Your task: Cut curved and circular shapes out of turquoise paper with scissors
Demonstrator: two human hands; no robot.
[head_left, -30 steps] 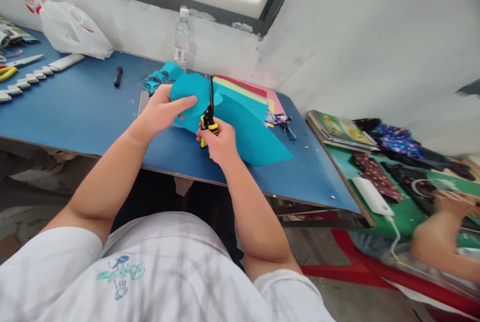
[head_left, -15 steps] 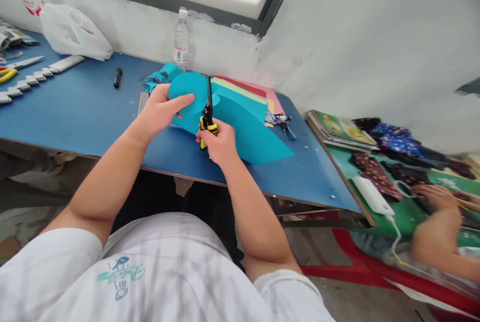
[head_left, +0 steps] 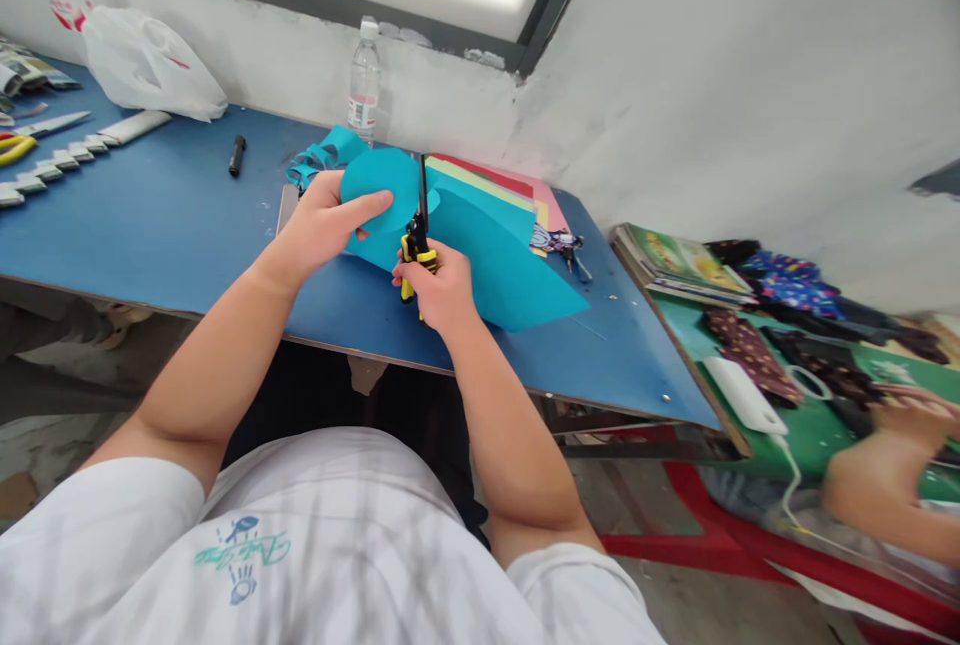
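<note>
Between its thumb and fingers, my left hand (head_left: 328, 222) pinches a blue paper (head_left: 384, 183) whose raised part has a rounded edge. My right hand (head_left: 444, 287) grips yellow-and-black scissors (head_left: 418, 250), their dark blades pointing away from me beside that rounded edge. A broad blue sheet (head_left: 510, 280) spreads to the right behind my right hand; whether it joins the rounded part is hidden. Curled blue paper scraps (head_left: 319, 157) lie just beyond my left hand. Under the blue sheet, a stack of coloured paper (head_left: 540, 200) shows red, yellow and pink edges.
A water bottle (head_left: 364, 85) stands by the wall. Left on the blue table (head_left: 172, 225) are a black marker (head_left: 237, 156), a white plastic bag (head_left: 146, 65) and other scissors (head_left: 37, 130). At right, another person's hand (head_left: 911, 415) is over a green table with books (head_left: 686, 265).
My hands, the scissors and the blue paper keep nearly the same position. At the right, the other person's hand has shifted rightward, away from the white ring.
</note>
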